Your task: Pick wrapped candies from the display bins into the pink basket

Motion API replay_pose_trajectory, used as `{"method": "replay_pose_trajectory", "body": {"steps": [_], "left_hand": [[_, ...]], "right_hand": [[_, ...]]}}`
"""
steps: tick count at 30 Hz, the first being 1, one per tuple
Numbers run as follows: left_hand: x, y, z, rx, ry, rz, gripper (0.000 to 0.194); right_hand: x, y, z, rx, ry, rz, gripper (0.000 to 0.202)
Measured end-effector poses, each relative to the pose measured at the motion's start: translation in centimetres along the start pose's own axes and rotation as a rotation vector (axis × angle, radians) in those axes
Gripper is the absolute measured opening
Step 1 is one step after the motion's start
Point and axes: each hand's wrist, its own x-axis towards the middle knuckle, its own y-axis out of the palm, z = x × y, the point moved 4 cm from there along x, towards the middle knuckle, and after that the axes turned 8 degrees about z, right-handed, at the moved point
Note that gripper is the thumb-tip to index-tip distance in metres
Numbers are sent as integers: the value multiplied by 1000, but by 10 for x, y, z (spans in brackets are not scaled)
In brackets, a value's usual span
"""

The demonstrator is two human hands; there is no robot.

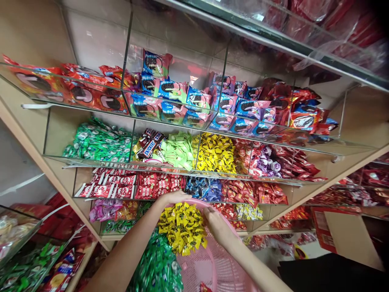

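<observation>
A round pink plastic basket with mesh sides is in front of me below the shelves. Inside, a heap of yellow-wrapped candies lies against its far side, and green-wrapped candies fill its left. My left hand is closed over the far-left part of the rim, just behind the yellow heap; its fingertips are partly hidden. On the right of that heap, my right hand grips the rim, with its thumb toward the inside. A small red packet shows at the basket's bottom.
Glass-fronted shelves rise ahead, with dividers between yellow candies, green candies, Snickers bars and Oreo packs. A cardboard box stands at right. Another candy shelf is at lower left.
</observation>
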Motion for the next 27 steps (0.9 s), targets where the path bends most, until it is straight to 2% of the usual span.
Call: {"method": "replay_pose_trajectory", "body": {"steps": [4, 8, 11, 14, 17, 19, 21, 24, 27], "left_hand": [[1, -1, -1, 70, 17, -8, 58], [1, -2, -2, 131, 42, -10, 59], [1, -3, -2, 144, 26, -23, 59], [-1, -4, -2, 139, 5, -48, 58], [-2, -2, -1, 82, 10, -42, 56], [-2, 0, -1, 18, 27, -11, 55], [-1, 1, -1, -20, 48, 21, 54], [1, 1, -1, 2, 71, 23, 53], [2, 1, 0, 2, 73, 15, 53]], "right_hand": [[0, 8, -8, 82, -4, 39, 24], [-4, 10, -11, 123, -43, -26, 22], [-7, 5, -8, 135, -75, -67, 21], [-10, -9, -3, 140, -94, -64, 20], [-11, -40, 2, 152, -79, -73, 17], [-10, -71, 5, 195, -81, -104, 16], [-5, -107, 8, 222, -101, -187, 13], [13, -154, 5, 220, -111, -346, 13], [44, -176, -6, 224, -86, -395, 12]]}}
